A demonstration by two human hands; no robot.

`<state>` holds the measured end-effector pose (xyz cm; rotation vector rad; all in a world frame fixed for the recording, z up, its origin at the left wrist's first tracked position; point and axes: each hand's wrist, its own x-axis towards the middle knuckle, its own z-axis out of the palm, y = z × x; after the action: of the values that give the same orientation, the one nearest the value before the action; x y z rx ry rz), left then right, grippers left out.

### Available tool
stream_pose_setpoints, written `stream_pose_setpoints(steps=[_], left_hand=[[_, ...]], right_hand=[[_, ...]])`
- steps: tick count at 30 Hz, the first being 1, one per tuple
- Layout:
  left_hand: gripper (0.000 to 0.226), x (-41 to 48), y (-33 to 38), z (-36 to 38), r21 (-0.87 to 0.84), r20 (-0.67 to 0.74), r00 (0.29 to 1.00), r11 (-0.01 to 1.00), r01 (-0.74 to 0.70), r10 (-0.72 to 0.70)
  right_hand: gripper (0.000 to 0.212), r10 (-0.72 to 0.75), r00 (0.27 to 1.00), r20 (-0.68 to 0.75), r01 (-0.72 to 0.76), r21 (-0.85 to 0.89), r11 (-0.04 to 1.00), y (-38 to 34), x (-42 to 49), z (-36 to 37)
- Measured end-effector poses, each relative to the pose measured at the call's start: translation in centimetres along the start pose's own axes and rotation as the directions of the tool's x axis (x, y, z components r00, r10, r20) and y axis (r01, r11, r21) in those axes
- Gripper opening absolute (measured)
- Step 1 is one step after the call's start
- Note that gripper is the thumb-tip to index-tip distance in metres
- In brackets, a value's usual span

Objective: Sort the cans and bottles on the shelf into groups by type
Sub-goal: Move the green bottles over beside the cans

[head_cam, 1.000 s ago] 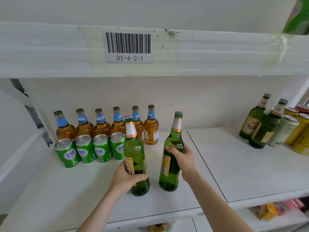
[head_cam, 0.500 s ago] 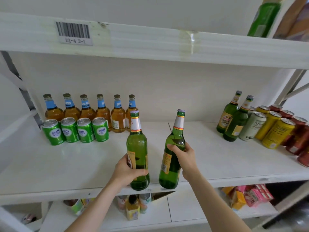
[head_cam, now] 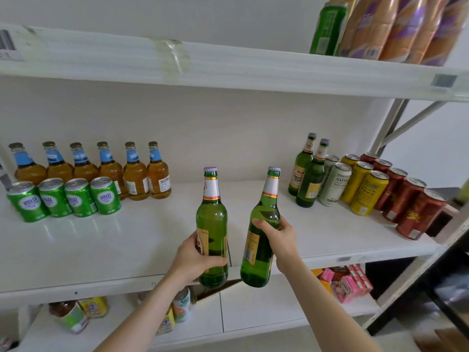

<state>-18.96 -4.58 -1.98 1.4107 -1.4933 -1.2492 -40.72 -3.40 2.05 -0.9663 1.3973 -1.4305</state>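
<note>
White shelf (head_cam: 101, 250) w/ a white back wall runs across the view, an upper shelf (head_cam: 228, 64) above it and a lower shelf (head_cam: 253, 313) below.

My left hand (head_cam: 195, 257) comes up from bottom centre, forearm angled up and to the right. Its fingers (head_cam: 215, 261) are closed round the lower body of the left-hand bottle (head_cam: 212, 214), over the label. That green bottle stands approx upright.

My right hand (head_cam: 281, 240) comes in from the bottom right, wrist bent slightly inward. It grips the right-hand bottle (head_cam: 264, 262) higher up, at the shoulder, w/ fingertips curled across the front of the glass. This green bottle tilts, neck leaning right.

Both bottles are in the air at the shelf's front edge, near each other but apart, bases showing below the front lip.

On the shelf, far left: a back row of amber bottles (head_cam: 111, 171) w/ blue neck labels, and a row of green cans (head_cam: 78, 196) just in front.

Far right: two more green bottles (head_cam: 308, 179), then white cans (head_cam: 336, 184), yellow cans (head_cam: 370, 191) and red cans (head_cam: 411, 207) in rows.

Lower shelf holds pink cartons (head_cam: 350, 283) and misc jars and cans, partly hidden.
</note>
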Motion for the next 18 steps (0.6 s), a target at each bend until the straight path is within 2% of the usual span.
stream_pose_setpoints(steps=[10, 18], left_hand=[[0.072, 5.9, 3.7, 6.3, 0.065, 0.114, 0.993, 0.997, -0.048, 0.041], [0.074, 8.0, 5.8, 13.7, 0.070, 0.106, 0.994, 0.997, -0.037, 0.030]], right_hand=[[0.032, 0.003, 0.999, -0.042, -0.001, 0.047, 0.999, -0.5, 6.0, -6.3], [0.041, -0.002, 1.000, -0.001, 0.002, 0.050, 0.999, -1.4, 9.1, -13.2]])
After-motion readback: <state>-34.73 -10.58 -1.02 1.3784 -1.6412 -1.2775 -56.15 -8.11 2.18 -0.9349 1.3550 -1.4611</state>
